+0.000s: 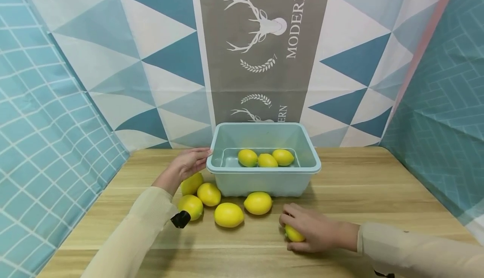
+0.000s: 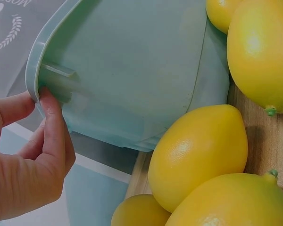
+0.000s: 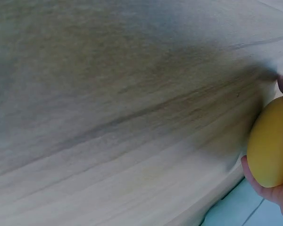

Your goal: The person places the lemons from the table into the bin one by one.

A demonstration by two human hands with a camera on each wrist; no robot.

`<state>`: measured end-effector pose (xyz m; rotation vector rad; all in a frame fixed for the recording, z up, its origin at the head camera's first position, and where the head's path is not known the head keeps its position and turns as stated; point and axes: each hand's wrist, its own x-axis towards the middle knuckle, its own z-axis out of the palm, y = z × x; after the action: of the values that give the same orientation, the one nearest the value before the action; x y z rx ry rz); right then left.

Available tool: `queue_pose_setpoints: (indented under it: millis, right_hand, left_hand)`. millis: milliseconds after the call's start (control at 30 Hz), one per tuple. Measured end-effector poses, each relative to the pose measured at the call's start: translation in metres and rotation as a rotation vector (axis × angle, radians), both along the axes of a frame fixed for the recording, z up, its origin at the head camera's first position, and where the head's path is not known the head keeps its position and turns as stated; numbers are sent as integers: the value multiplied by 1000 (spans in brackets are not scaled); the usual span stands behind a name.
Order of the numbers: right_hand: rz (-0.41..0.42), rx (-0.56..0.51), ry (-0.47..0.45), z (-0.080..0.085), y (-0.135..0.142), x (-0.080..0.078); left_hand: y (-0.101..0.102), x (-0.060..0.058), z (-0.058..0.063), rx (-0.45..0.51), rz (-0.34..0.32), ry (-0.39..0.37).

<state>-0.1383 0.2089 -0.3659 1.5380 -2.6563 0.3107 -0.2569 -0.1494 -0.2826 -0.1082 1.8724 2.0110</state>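
A light blue plastic bin (image 1: 261, 181) stands on the wooden table with three yellow lemons inside, one of them a lemon (image 1: 247, 158) at the left. My left hand (image 1: 190, 162) is at the bin's left side; in the left wrist view its thumb and fingers pinch the bin's rim (image 2: 33, 70). To the right of the bin and nearer to me, my right hand (image 1: 311, 229) grips a lemon (image 1: 294, 233) from above, its fingers curled round the fruit. The right wrist view catches this lemon (image 3: 271, 143) at its right edge, with fingertips on either side.
Several loose lemons lie before the bin and at its left, among them a lemon (image 1: 229, 215) in front and a lemon (image 1: 258, 203) close to the bin's front wall. Another lemon (image 1: 192, 183) is partly covered by my left wrist. Patterned cloth (image 1: 166, 59) hangs behind the table (image 1: 359, 185).
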Motion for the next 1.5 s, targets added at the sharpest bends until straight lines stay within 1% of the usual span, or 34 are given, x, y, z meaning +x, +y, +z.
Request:
queue_pose_setpoints:
  millis: [100,267,367,567,767,967,1133,1233,1433,1500]
  right_hand:
    - [24,21,-27,3,2,0]
    - [68,50,-104,11,6,-1]
    - [92,68,-128,15,8,-2]
    - [132,84,-102,18,7,-4]
    - [139,130,-82,22,7,-7]
    - [137,159,-72,26,7,-10]
    - [147,163,-11,29,5,-10]
    - [137,182,-1,32,4,-10]
    - [96,225,-18,36,3,-8]
    - [88,231,-16,37,3,-8]
  left_hand:
    - [0,0,0,11,3,0]
    - [-1,1,0,22,8,-3]
    - [-2,1,0,24,9,-6]
    - [-1,0,0,16,15,-10]
    - [0,0,0,18,28,-18]
    - [-1,0,0,24,20,-13]
    - [0,0,2,21,21,-10]
    - [1,-1,3,16,16,-9]
    - [2,-1,2,1,3,-3]
    - [1,0,1,-7,12,-9]
